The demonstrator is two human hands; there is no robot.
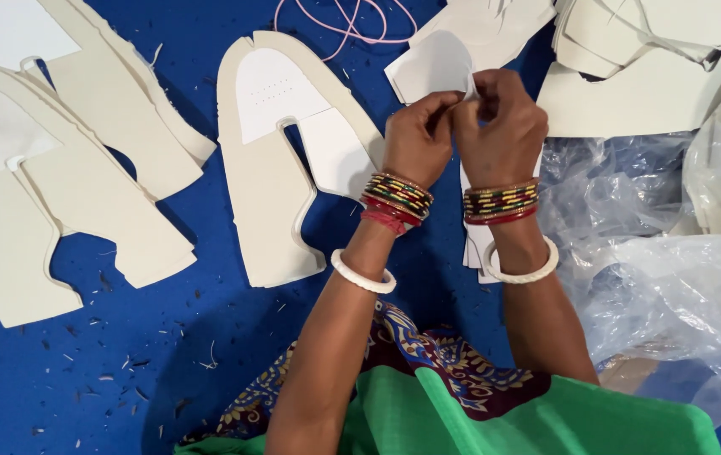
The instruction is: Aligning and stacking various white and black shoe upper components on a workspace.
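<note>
Both of my hands meet above the blue surface and pinch the same white cut-out piece [430,66] at its right edge. My left hand [415,139] grips it from the left, my right hand [499,126] from the right, fingertips touching. Each wrist carries coloured bangles and a white bangle. Under my right wrist lies a small stack of white pieces [476,244], partly hidden. Just left of my left hand lies a cream shoe-upper-shaped piece [269,177] with white patches stuck on it.
More cream shoe-upper pieces [82,168] lie at the left on the blue surface [125,371], which is strewn with scraps. A pile of cream pieces [630,76] sits top right. Crumpled clear plastic [655,270] covers the right side. A pink cord [352,21] lies at top.
</note>
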